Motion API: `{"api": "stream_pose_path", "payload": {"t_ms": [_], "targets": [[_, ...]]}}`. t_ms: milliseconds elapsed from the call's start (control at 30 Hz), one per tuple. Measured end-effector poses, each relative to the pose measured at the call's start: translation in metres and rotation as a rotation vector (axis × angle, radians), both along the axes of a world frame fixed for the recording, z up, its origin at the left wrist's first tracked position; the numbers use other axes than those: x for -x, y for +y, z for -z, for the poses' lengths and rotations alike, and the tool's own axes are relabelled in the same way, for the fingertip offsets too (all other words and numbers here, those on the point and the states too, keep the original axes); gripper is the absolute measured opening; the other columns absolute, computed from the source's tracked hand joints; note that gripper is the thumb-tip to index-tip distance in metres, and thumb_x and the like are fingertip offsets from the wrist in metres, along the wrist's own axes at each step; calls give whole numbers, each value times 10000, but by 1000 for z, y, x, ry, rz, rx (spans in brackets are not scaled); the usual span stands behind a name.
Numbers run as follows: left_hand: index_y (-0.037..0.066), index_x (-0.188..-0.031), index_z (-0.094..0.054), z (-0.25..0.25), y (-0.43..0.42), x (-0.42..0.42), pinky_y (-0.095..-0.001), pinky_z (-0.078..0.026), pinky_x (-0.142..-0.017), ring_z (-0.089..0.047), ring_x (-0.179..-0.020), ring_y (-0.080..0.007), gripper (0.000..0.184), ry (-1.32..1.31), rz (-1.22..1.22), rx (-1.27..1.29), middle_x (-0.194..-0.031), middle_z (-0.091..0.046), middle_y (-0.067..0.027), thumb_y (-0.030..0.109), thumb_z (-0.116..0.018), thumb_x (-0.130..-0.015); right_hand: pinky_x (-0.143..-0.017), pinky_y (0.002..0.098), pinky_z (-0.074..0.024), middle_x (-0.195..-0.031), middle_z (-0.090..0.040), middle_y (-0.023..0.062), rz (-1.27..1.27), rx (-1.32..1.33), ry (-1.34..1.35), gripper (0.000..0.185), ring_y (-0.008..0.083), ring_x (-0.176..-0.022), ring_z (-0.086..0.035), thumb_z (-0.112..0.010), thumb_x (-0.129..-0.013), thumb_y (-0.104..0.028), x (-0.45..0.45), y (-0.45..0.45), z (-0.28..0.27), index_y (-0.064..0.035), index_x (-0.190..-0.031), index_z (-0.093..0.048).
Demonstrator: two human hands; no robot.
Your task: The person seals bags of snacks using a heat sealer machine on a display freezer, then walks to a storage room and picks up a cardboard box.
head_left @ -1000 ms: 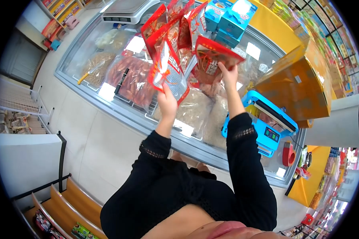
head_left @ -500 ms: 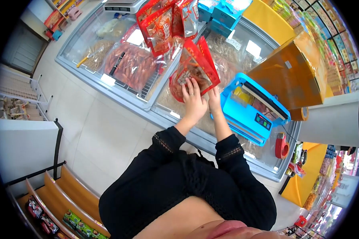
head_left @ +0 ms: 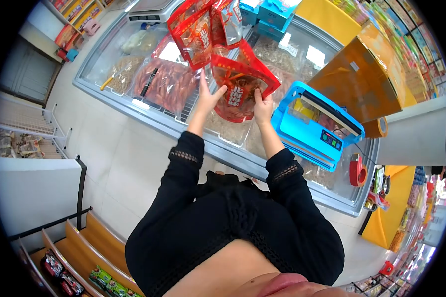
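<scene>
A red food pouch (head_left: 236, 96) with a clear window is upright over the glass-topped freezer. On its right side my right hand (head_left: 263, 106) pinches the edge, thumb on the front. My left hand (head_left: 207, 96) is at the pouch's left edge, fingers apart, with the thumb near the front; whether it grips the pouch is unclear. Several more red pouches (head_left: 197, 39) stand just beyond, close to my left fingertips. Right of the pouch lies a blue vacuum sealer (head_left: 307, 138).
A large brown carton (head_left: 357, 74) stands behind the sealer. Blue boxes (head_left: 276, 17) and a scale (head_left: 151, 11) sit at the freezer's far side. A black marker (head_left: 149, 82) lies left; a red tape dispenser (head_left: 357, 171) lies right.
Both hands have come back toward the middle from their earlier spread around two pouches. Since half a second ago, my left hand has moved left off the pouch's front, and the pouch now faces me.
</scene>
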State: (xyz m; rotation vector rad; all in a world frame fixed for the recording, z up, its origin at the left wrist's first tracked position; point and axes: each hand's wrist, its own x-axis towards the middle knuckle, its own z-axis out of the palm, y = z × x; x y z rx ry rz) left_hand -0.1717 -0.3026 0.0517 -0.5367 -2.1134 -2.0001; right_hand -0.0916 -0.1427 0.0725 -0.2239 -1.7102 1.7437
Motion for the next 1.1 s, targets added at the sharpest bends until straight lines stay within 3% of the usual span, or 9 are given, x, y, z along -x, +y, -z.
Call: {"api": "stream_pose_path", "payload": {"t_ms": [67, 133, 167, 300, 467, 700, 833, 1000, 1100], "targets": [[10, -1269, -261, -16, -1, 18, -321, -321, -918, -327, -1157, -208, 728, 34, 112, -78, -1274, -323, -143, 209, -675, -704, -776, 247, -378, -933, -564, 38, -47, 64, -37, 226, 130, -842, -508, -523, -828, -161, -4, 8, 11, -10, -996, -526], [15, -1222, -341, -31, -3, 37, -313, -341, -895, -412, -1086, -181, 683, -332, 735, -36, -1184, -443, -109, 208, -701, -675, -767, 239, -383, -923, -570, 27, -87, 130, -76, 223, 114, -828, -511, -516, -834, -168, -9, 9, 9, -10, -990, -532], [22, -1130, -448, -40, 0, 38, -298, -373, -851, -492, -983, -160, 579, -299, 728, -75, -1058, -540, -67, 201, -718, -651, -765, 236, -384, -929, -566, 26, -128, 204, -58, 220, 109, -835, -508, -510, -839, -170, -15, 8, 3, -8, -985, -536], [28, -1037, -522, -41, 15, 45, -291, -408, -799, -522, -924, -150, 485, -472, 816, 91, -990, -572, -53, 151, -738, -620, -771, 240, -389, -956, -562, 32, -126, 297, -66, 223, 113, -858, -509, -493, -848, -169, -32, 12, -7, -3, -991, -537], [19, -1024, -514, -89, 27, -15, -281, -421, -769, -537, -884, -149, 480, -269, 888, -222, -946, -577, -48, 135, -740, -617, -805, 263, -383, -1019, -543, 59, -148, 371, -104, 261, 135, -913, -501, -469, -859, -163, -88, 14, -62, 12, -1051, -495], [14, -1005, -517, -152, 55, -98, -262, -428, -737, -548, -822, -130, 379, -265, 1021, -405, -881, -583, -49, 119, -685, -681, -866, 306, -366, -1110, -493, 118, -256, 290, -111, 354, 197, -1003, -483, -405, -869, -170, -175, 50, -114, 26, -1162, -377], [-8, -890, -592, -142, 84, -150, -222, -433, -654, -549, -742, -97, 175, -438, 975, -368, -809, -607, -50, 106, -611, -759, -862, 322, -380, -1132, -472, 123, -204, 456, -55, 356, 209, -1018, -480, -421, -848, -127, -232, 74, -115, 18, -1168, -357], [-14, -903, -599, -134, 122, -234, -222, -438, -643, -551, -736, -97, 187, -466, 874, -348, -838, -611, -59, 120, -603, -772, -829, 288, -384, -1097, -492, 92, -163, 519, -24, 310, 161, -980, -485, -440, -837, -95, -304, 105, -109, -3, -1129, -389], [-20, -904, -595, -129, 135, -282, -223, -440, -649, -553, -745, -100, 192, -442, 802, -310, -844, -612, -61, 118, -604, -772, -737, 250, -408, -966, -551, 55, -37, 334, -70, 242, 107, -850, -513, -508, -834, -171, -341, 118, -103, 2, -1002, -495]]}}
